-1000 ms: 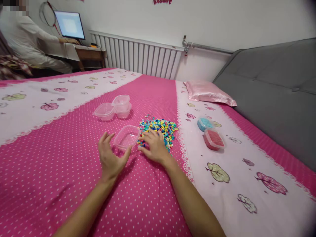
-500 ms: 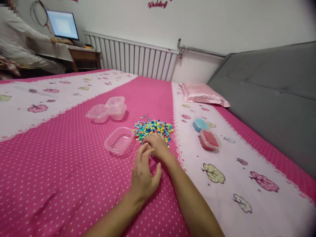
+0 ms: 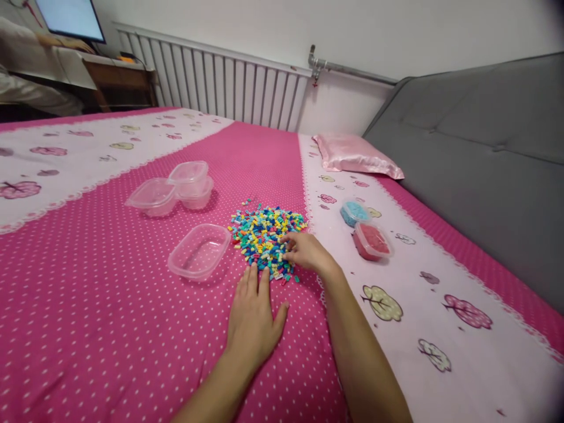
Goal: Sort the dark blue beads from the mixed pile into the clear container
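Note:
A loose pile of small building bricks (image 3: 264, 229) in blue, teal, yellow, white and red lies on the pink dotted bedsheet. My left hand (image 3: 253, 314) rests flat just below the pile, its fingers stretched out and their tips at the lower edge. At the pile's right side is my right hand (image 3: 308, 251), thumb and finger apart with the tips among the bricks; no brick shows in its grip. An empty clear plastic container (image 3: 199, 252) stands open to the left of the pile.
Several clear containers (image 3: 154, 197) are grouped farther back on the left. To the right sit a container of blue pieces (image 3: 353, 212) and one of red pieces (image 3: 372, 241). Beyond are a pink pillow (image 3: 356, 155), a grey headboard (image 3: 476, 135) and a radiator (image 3: 215, 76). A person's arm rests at a desk.
My hands have moved apart: the right one shifted to the pile's right side, and the left one flattened onto the sheet. The view has tilted down and closer, uncovering more bricks.

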Tool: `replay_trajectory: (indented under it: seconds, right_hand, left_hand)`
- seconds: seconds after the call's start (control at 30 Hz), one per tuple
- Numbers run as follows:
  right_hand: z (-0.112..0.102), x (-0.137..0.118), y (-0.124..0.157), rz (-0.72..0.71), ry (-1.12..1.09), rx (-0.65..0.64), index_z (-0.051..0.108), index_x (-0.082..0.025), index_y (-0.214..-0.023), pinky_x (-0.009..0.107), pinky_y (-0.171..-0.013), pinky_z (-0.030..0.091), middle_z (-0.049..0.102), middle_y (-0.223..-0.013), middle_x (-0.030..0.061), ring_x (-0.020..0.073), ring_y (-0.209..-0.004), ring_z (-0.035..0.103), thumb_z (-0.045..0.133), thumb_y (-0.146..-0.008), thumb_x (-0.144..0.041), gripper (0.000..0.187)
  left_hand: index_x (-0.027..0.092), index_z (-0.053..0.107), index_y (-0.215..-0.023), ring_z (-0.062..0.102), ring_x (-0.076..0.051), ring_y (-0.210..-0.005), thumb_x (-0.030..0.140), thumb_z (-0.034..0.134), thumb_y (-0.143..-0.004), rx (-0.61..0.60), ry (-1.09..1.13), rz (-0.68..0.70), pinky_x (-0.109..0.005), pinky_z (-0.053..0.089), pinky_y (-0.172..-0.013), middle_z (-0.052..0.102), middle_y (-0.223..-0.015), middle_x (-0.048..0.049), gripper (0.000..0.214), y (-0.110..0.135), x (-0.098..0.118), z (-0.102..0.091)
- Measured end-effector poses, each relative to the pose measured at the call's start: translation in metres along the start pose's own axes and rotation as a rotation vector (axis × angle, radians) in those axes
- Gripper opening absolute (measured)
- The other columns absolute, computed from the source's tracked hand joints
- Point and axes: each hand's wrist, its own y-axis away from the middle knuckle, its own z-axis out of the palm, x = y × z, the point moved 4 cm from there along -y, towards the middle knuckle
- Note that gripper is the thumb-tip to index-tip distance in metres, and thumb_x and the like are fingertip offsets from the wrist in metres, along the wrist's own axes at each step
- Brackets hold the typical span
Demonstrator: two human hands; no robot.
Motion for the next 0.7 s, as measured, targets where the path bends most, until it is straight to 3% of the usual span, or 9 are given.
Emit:
replay_trajectory:
  seconds: [0.2,0.47,0.7]
  right_hand:
    - [0.017,-0.025,-0.003,-0.193,-0.049,0.007,0.065,-0.023,-0.105,0.025,-0.073,0.046,0.065,-0.089,-0.0001,0.0120,-0.071,0.060,0.066,-0.069,-0.008,0.039]
    - [0.004,-0.006,-0.001,-0.070,-0.019,-0.067,0.069,-0.020,-0.093,0.022,-0.065,0.045,0.065,-0.074,-0.0004,0.0121,-0.068,0.059,0.062,-0.068,-0.003,0.031]
    - [-0.007,-0.001,-0.002,-0.066,-0.007,0.017,0.067,-0.018,-0.094,0.023,-0.068,0.047,0.067,-0.081,0.0011,0.0126,-0.073,0.061,0.061,-0.068,-0.002,0.031]
  left_hand:
    - [0.008,0.043,-0.131,0.033,-0.034,-0.131,0.043,0.048,-0.079,0.016,0.027,0.027,-0.049,0.031,-0.105,0.035,-0.142,-0.0209,0.063,0.001,-0.002,-0.001]
    - [0.009,0.046,-0.128,0.037,-0.034,-0.128,0.041,0.052,-0.077,0.041,0.116,0.006,-0.050,0.034,-0.104,0.039,-0.139,-0.0204,0.060,0.002,-0.005,-0.002]
    - [0.018,0.058,-0.110,0.049,-0.029,-0.117,0.036,0.057,-0.075,0.144,0.353,-0.108,-0.049,0.043,-0.097,0.051,-0.127,-0.0135,0.039,-0.005,-0.015,-0.011]
